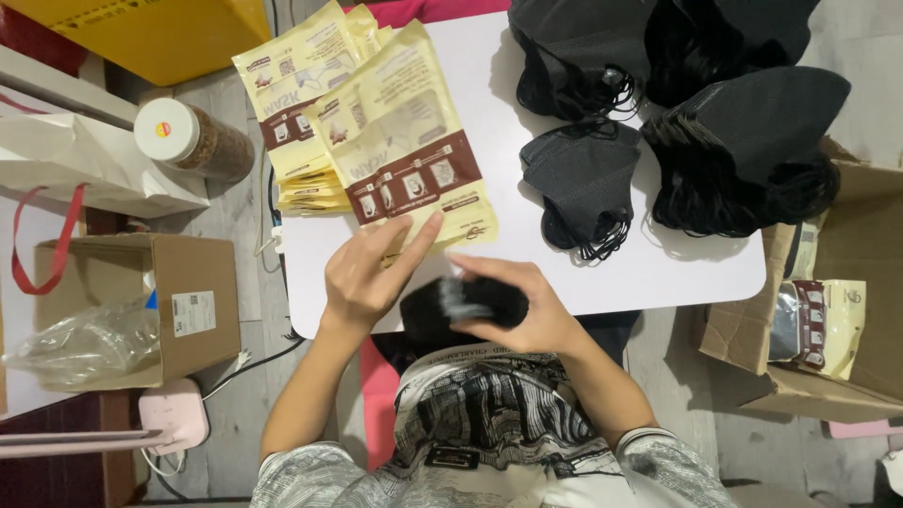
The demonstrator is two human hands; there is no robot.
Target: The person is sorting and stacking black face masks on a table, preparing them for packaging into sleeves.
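A blurred black mask (pixel 461 306) is apparently pinched under the right hand (pixel 513 306), while the left hand's (pixel 362 277) spread fingers touch a yellow packet (pixel 414 155).

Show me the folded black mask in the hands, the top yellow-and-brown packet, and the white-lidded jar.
Folded black fabric mask (pixel 442 306): head view, on its dark folded body between the hands.
Top yellow-and-brown flat packet (pixel 409 155): head view, on its pale front panel.
White-lidded clear jar (pixel 167 129): head view, on the round lid.
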